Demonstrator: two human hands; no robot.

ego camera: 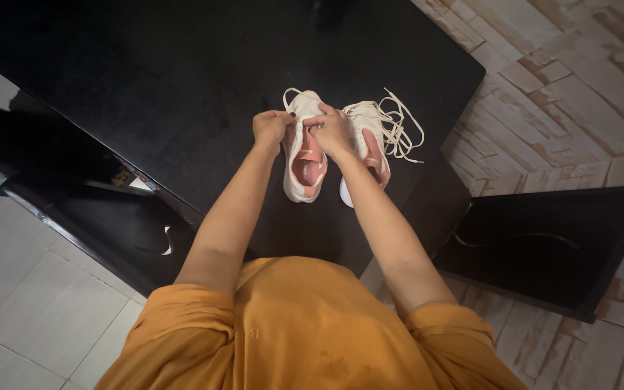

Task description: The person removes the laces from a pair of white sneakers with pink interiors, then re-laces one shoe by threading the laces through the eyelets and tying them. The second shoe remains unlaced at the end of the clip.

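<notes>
Two bare hands meet over the front of a white sneaker with a pink lining [303, 155], which stands on a black table [182, 87] with its opening toward the person. At the shoe's left side, the left hand [271, 127] is closed with its fingers curled in near the lace area, though what it pinches is too small to tell. Across from it, the right hand [332, 131] is closed the same way, its fingertips pressed together over the tongue and touching the upper. Both hands nearly touch each other above the shoe. Just beside it on the right lies a second matching sneaker [370, 148], partly hidden by the right forearm, with loose white laces [401, 126] spilling from it over the tabletop toward the table's edge. Nearest the camera, the person's orange shirt [305, 332] fills the lower part of the view. Off the table's right corner a black chair seat [550, 238] stands on a floor of pale patterned tiles [579, 94].
</notes>
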